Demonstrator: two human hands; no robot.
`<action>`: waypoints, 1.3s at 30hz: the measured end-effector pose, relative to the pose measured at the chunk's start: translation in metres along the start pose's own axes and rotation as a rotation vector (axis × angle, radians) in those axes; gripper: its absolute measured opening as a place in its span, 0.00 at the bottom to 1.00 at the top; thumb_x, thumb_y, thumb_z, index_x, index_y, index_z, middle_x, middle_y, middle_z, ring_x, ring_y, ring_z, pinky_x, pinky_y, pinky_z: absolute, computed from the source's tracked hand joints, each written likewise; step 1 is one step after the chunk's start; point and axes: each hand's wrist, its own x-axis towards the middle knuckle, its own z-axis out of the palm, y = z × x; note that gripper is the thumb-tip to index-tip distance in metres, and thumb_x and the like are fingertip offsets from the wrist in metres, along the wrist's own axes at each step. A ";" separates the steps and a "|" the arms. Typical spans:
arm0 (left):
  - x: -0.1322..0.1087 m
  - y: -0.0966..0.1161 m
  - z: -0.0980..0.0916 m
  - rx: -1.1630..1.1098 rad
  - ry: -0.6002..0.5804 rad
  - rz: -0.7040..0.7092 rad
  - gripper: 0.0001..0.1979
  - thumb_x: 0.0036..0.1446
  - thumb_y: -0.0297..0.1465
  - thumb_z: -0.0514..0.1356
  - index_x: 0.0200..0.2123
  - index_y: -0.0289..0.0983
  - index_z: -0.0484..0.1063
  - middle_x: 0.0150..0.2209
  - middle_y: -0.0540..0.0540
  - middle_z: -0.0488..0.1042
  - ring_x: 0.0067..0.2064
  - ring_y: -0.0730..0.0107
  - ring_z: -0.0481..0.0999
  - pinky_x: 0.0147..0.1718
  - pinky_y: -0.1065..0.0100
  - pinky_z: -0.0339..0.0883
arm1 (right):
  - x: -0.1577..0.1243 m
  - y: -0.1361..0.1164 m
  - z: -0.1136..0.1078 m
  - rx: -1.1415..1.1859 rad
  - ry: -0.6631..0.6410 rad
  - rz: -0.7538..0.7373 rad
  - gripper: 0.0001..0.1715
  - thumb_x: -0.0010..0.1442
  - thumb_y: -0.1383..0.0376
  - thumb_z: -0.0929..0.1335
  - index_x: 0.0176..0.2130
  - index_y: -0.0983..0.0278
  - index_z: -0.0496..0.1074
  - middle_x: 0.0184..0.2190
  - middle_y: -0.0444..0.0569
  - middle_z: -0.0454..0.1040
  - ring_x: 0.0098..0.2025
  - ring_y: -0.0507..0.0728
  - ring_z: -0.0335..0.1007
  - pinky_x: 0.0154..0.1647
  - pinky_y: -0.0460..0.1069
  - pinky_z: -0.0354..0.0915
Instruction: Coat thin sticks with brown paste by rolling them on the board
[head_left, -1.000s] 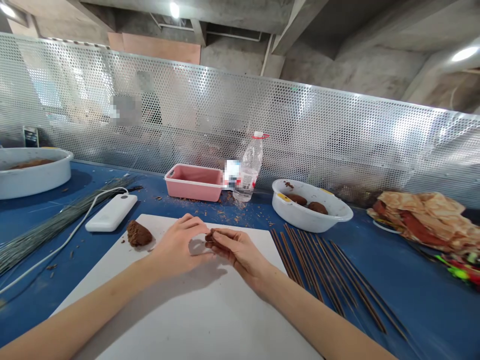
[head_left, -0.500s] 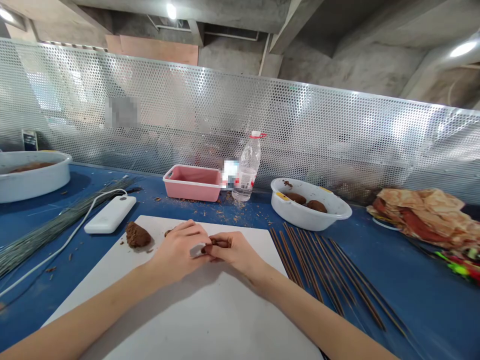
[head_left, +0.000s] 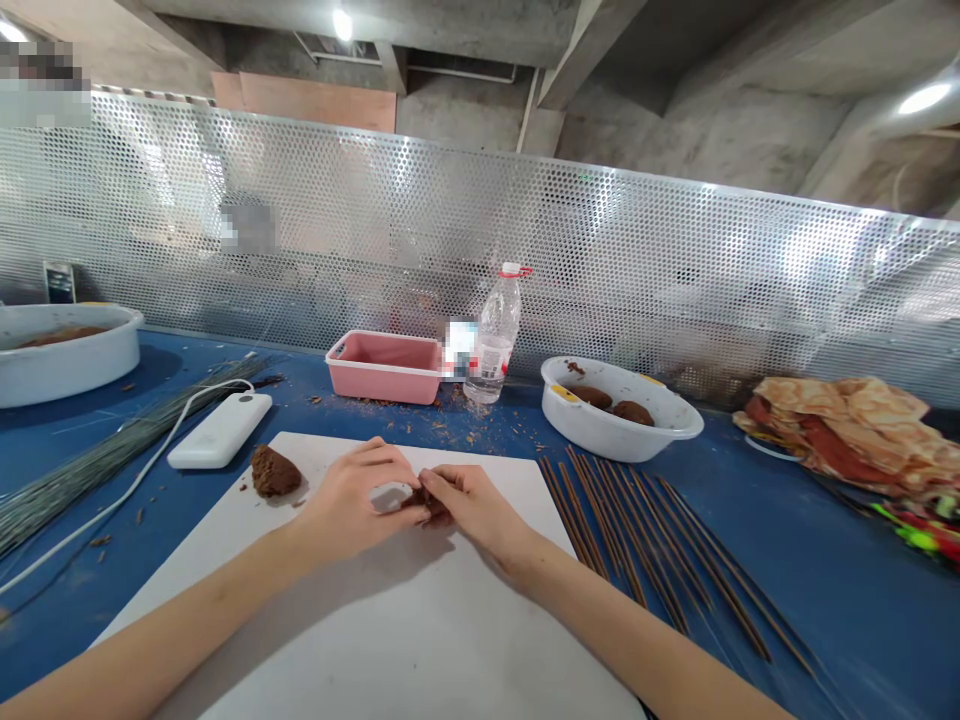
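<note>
Brown handheld lump point(head_left: 436, 512), bottle label point(head_left: 492, 358) illegible

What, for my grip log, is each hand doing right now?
Left hand: fingertips at small brown lump; grip can't be told.
Right hand: closed, holding that lump.

Two hands point(head_left: 352, 500) point(head_left: 472, 510) dead centre, two basins point(head_left: 67, 365) point(head_left: 611, 435) at ten and two o'clock! One box point(head_left: 384, 382) at twelve, one bottle point(head_left: 495, 335) at one, brown lumps point(head_left: 275, 472) point(head_left: 634, 412): one at nine, two at two.
</note>
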 end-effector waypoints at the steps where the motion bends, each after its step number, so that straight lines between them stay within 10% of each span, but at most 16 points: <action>1: 0.000 0.002 0.000 0.010 -0.008 -0.011 0.05 0.60 0.35 0.71 0.40 0.46 0.80 0.39 0.51 0.85 0.39 0.62 0.81 0.48 0.55 0.72 | -0.001 0.000 0.002 0.012 0.011 0.000 0.35 0.53 0.33 0.76 0.31 0.63 0.81 0.30 0.50 0.81 0.34 0.59 0.78 0.45 0.55 0.74; 15: 0.000 0.003 0.001 -0.010 -0.058 -0.132 0.05 0.64 0.31 0.65 0.40 0.43 0.82 0.40 0.48 0.87 0.42 0.61 0.85 0.43 0.62 0.77 | 0.001 -0.003 -0.011 -0.059 0.014 0.052 0.34 0.61 0.37 0.72 0.36 0.66 0.83 0.33 0.55 0.84 0.35 0.59 0.79 0.34 0.49 0.64; 24: -0.003 0.002 0.001 0.031 -0.026 -0.014 0.06 0.66 0.29 0.64 0.40 0.44 0.82 0.47 0.46 0.86 0.47 0.58 0.83 0.49 0.57 0.76 | -0.005 -0.007 -0.004 -0.208 -0.032 -0.072 0.11 0.59 0.58 0.76 0.38 0.63 0.85 0.33 0.49 0.83 0.38 0.59 0.77 0.38 0.51 0.65; 39: -0.004 -0.005 0.002 0.030 0.001 0.052 0.04 0.67 0.29 0.65 0.43 0.43 0.81 0.50 0.43 0.85 0.46 0.59 0.84 0.49 0.56 0.77 | -0.006 -0.013 -0.004 -0.245 -0.097 -0.153 0.14 0.62 0.54 0.74 0.39 0.62 0.84 0.35 0.49 0.82 0.36 0.57 0.73 0.40 0.51 0.65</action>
